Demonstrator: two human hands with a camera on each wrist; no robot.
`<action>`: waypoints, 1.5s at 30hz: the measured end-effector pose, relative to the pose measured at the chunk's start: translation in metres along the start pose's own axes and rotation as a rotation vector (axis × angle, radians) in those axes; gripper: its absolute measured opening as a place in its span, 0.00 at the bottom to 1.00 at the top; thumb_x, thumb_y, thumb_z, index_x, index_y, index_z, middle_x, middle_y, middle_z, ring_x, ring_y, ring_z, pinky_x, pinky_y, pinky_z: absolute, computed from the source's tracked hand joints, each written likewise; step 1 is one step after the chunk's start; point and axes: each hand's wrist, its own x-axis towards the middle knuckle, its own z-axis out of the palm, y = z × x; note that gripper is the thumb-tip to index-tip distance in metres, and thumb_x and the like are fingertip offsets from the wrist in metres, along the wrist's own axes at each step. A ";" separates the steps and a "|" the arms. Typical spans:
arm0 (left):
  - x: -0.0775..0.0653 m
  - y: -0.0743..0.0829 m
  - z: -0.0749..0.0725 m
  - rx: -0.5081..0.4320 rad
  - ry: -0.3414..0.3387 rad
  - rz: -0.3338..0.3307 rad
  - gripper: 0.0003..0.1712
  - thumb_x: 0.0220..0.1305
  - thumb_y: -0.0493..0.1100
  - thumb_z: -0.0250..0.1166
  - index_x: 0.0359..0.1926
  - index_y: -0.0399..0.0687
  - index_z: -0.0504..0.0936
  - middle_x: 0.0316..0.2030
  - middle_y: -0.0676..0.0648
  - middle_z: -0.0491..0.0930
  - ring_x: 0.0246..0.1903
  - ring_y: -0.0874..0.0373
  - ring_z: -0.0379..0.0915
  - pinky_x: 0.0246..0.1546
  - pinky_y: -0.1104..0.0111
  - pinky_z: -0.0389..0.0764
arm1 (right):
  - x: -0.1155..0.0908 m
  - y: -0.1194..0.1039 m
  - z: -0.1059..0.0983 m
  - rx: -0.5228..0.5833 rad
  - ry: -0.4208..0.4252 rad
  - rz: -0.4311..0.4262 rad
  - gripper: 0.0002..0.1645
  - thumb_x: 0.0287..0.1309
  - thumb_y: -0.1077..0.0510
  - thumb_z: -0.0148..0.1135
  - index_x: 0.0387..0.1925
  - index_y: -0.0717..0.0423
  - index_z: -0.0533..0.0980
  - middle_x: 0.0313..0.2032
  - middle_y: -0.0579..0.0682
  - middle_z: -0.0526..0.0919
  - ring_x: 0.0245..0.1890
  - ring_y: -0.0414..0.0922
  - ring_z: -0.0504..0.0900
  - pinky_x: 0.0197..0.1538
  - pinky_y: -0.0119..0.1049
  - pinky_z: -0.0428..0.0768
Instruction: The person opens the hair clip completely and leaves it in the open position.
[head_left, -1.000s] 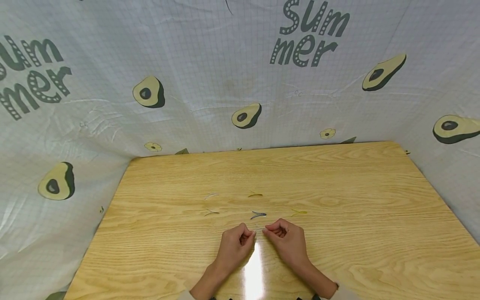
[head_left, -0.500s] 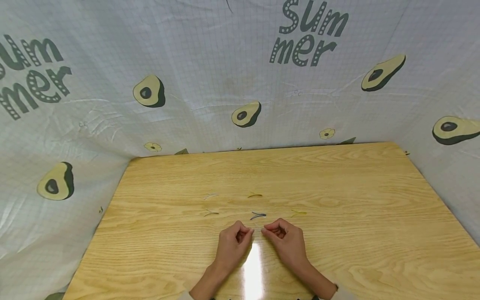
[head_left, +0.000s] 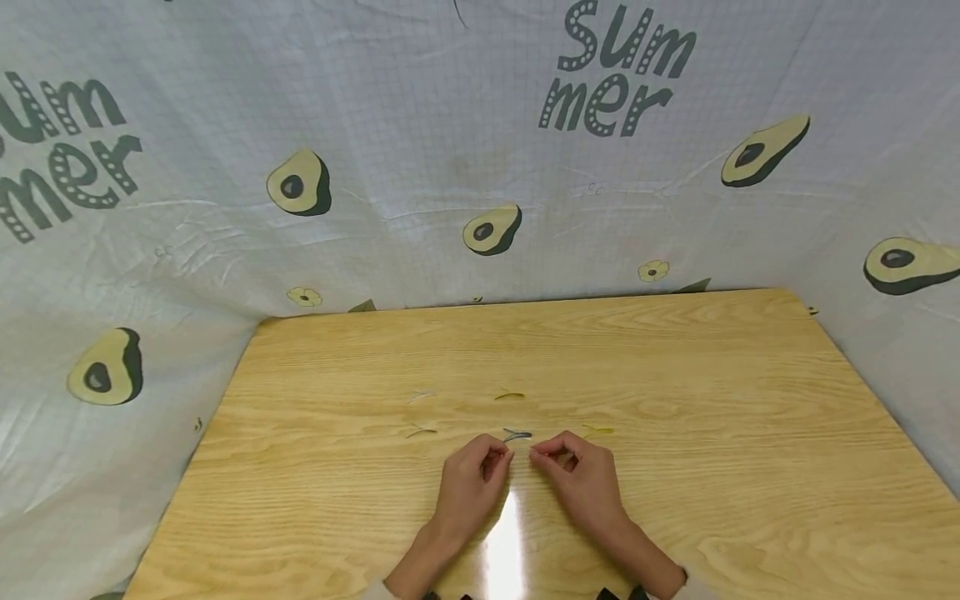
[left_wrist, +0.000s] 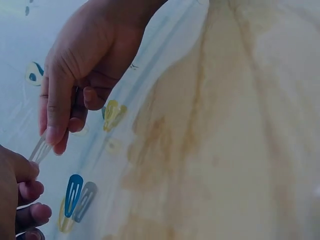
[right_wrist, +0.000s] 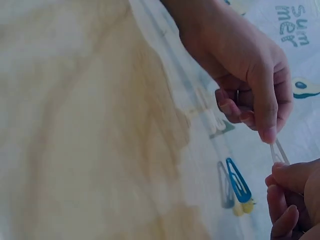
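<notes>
Between my two hands is a pale, whitish snap hair clip (left_wrist: pixel 40 149). My left hand (head_left: pixel 472 483) pinches one end of it between thumb and finger. The other end is pinched by my right hand (head_left: pixel 581 479), seen at the top of the left wrist view. Fingertips hide both ends of the clip. Just beyond the hands, a blue snap hair clip (head_left: pixel 517 434) lies spread on the table. To its right, past the right hand, lies a yellow hair clip (head_left: pixel 597 430).
A whitish clip (head_left: pixel 422 396) and a brownish clip (head_left: pixel 422 431) lie to the left on the wooden table (head_left: pixel 300 500). Farther back is a dark yellow clip (head_left: pixel 511 396). A white avocado-print cloth (head_left: pixel 405 150) hangs behind the table and along its sides.
Both hands have moved slightly forward, closer to the blue clip, and the left fingertips now overlap its near side. The pinch of both hands is kept. The other clips have stayed put.
</notes>
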 end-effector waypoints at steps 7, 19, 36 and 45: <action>0.014 0.002 0.007 0.076 -0.001 -0.008 0.07 0.55 0.31 0.70 0.29 0.45 0.81 0.21 0.55 0.70 0.20 0.67 0.63 0.20 0.81 0.64 | 0.011 -0.001 -0.012 -0.095 0.011 -0.126 0.07 0.50 0.61 0.72 0.29 0.45 0.82 0.25 0.35 0.81 0.17 0.37 0.72 0.19 0.30 0.71; 0.043 0.008 0.025 0.145 -0.013 -0.074 0.05 0.55 0.35 0.71 0.28 0.47 0.83 0.22 0.55 0.77 0.20 0.66 0.67 0.22 0.78 0.69 | 0.030 0.003 -0.033 -0.195 0.070 -0.192 0.07 0.50 0.62 0.73 0.28 0.47 0.82 0.24 0.37 0.80 0.22 0.36 0.76 0.24 0.30 0.75; 0.076 0.006 0.048 0.292 -0.042 -0.086 0.07 0.55 0.37 0.71 0.24 0.49 0.82 0.19 0.55 0.76 0.20 0.65 0.71 0.22 0.75 0.71 | 0.063 0.015 -0.059 -0.272 0.040 -0.257 0.04 0.53 0.63 0.69 0.33 0.54 0.84 0.26 0.41 0.82 0.23 0.39 0.76 0.22 0.30 0.73; 0.088 0.006 0.065 0.348 -0.057 -0.151 0.05 0.56 0.41 0.72 0.27 0.50 0.83 0.19 0.57 0.76 0.18 0.67 0.68 0.19 0.78 0.67 | 0.074 0.021 -0.068 -0.303 0.070 -0.214 0.02 0.54 0.63 0.69 0.32 0.55 0.84 0.24 0.45 0.82 0.21 0.40 0.75 0.18 0.31 0.69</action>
